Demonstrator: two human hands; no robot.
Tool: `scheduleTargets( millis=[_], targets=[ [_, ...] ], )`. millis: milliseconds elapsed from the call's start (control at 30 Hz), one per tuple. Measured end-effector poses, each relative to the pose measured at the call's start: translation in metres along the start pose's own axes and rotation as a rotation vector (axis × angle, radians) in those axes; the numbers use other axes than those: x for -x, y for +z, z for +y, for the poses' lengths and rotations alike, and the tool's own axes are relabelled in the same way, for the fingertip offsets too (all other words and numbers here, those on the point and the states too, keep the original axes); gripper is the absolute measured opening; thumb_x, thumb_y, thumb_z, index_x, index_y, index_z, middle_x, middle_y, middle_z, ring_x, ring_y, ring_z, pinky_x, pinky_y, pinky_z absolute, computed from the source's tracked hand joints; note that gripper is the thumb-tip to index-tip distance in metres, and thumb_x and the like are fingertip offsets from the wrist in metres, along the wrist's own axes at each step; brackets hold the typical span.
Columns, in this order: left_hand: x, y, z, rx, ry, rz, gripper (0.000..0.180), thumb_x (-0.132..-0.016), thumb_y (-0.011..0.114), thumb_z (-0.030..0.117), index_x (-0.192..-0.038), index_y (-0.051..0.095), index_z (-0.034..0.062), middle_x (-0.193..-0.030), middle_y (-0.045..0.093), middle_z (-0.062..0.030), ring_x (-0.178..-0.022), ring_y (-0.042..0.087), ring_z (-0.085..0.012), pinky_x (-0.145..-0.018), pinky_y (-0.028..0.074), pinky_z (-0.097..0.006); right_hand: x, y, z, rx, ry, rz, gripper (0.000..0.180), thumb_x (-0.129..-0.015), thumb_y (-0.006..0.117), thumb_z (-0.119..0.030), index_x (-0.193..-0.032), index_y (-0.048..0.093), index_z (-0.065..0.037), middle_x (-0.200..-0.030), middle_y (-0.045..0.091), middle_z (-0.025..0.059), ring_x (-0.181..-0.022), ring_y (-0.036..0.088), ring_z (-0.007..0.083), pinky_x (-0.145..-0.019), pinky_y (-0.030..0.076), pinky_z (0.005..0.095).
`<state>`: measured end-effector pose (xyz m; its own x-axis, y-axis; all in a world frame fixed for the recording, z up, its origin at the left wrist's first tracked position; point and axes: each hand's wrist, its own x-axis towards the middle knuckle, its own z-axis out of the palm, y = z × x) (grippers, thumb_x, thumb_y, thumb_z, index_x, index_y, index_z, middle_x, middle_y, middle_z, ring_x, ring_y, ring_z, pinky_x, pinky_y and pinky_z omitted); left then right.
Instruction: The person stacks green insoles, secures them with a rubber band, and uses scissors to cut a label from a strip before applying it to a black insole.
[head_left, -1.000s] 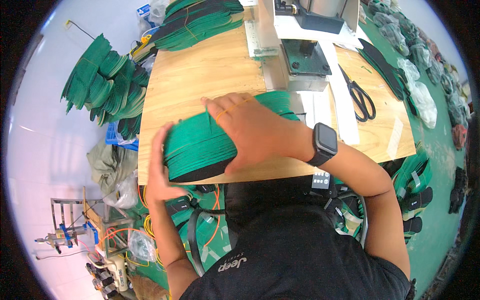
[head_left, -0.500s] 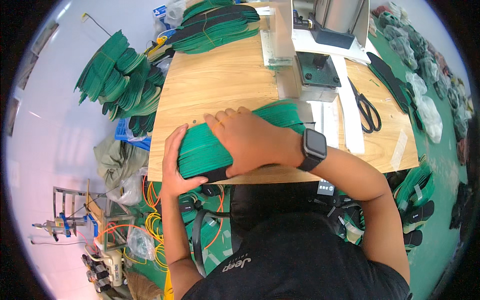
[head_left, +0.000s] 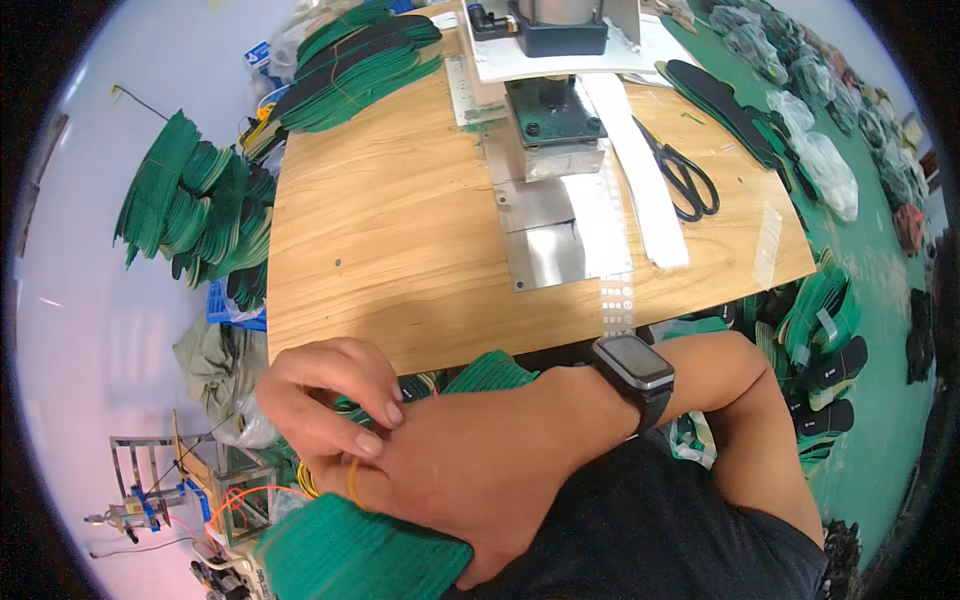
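Green insole stack gripped in R hand, w/ orange band at fingers; L hand curled nr knuckles, can't tell if holding anything; table beyond.

The room is bright w/ soft, fairly even light, apparently from above, on the wooden tabletop, while strong glare whitens part of the metal plate and the white wall turns pinkish toward lower left. The right hand looks a bit soft, approx. like slight motion blur, and the far plastic bags lose detail; fisheye distortion bends the table edges, w/ black corners around the pic.
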<state>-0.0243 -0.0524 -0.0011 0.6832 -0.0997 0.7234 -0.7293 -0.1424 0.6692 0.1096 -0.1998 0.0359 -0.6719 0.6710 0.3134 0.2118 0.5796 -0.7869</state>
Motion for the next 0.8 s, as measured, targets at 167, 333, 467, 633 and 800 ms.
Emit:
scheduleTargets(
  millis=[167, 333, 467, 633, 800],
  targets=[
    [-0.011, -0.001, -0.014, 0.059, -0.014, -0.115, 0.011, -0.082, 0.076, 0.015, -0.089, 0.071, 0.0093, -0.099, 0.064, -0.0146, -0.088, 0.06, -0.0245, -0.078, 0.052, -0.042, 0.015, 0.011, 0.007, -0.09, -0.063, 0.152, 0.063, -0.056, 0.083, -0.028, -0.096, 0.05, 0.009, -0.086, 0.06, 0.0253, -0.082, 0.063, 0.041, -0.069, 0.052, 0.0431],
    [-0.031, -0.001, -0.021, 0.022, 0.027, -0.186, 0.016, -0.082, 0.074, 0.011, -0.096, 0.067, 0.0061, -0.099, 0.065, -0.0167, -0.081, 0.063, -0.0256, -0.077, 0.055, -0.042, 0.025, 0.012, 0.007, 0.007, -0.198, 0.353, 0.069, -0.058, 0.082, -0.026, -0.105, 0.049, 0.011, -0.096, 0.056, 0.0274, -0.088, 0.061, 0.0404, -0.075, 0.051, 0.0431],
    [-0.031, 0.01, -0.003, 0.238, 0.11, 0.19, 0.017, -0.086, 0.066, 0.005, -0.101, 0.058, 0.0035, -0.086, 0.065, -0.0125, -0.064, 0.06, -0.0222, -0.068, 0.056, -0.039, 0.037, -0.002, -0.006, 0.199, -0.133, 0.343, 0.084, -0.054, 0.082, -0.025, -0.119, 0.044, 0.013, -0.103, 0.054, 0.0242, -0.101, 0.057, 0.0379, -0.086, 0.047, 0.0399],
    [-0.02, -0.057, 0.025, -0.343, -0.053, 0.034, 0.02, -0.079, 0.069, 0.019, -0.076, 0.059, 0.0017, -0.054, 0.048, -0.0013, -0.046, 0.046, -0.0158, -0.043, 0.039, -0.029, 0.074, -0.033, -0.033, 0.574, 0.03, 0.305, 0.09, -0.053, 0.082, -0.026, -0.126, 0.042, 0.008, -0.111, 0.053, 0.0204, -0.114, 0.049, 0.0371, -0.095, 0.042, 0.0398],
    [-0.02, -0.022, 0.016, -0.614, -0.294, 0.288, 0.011, -0.08, 0.068, 0.007, -0.08, 0.066, -0.0032, -0.063, 0.058, -0.0057, -0.05, 0.045, -0.0087, -0.046, 0.031, -0.025, 0.121, -0.047, -0.032, 0.789, 0.327, 0.564, 0.088, -0.057, 0.085, -0.029, -0.13, 0.046, -0.002, -0.121, 0.052, 0.019, -0.113, 0.051, 0.0393, -0.096, 0.042, 0.044]
  ],
)
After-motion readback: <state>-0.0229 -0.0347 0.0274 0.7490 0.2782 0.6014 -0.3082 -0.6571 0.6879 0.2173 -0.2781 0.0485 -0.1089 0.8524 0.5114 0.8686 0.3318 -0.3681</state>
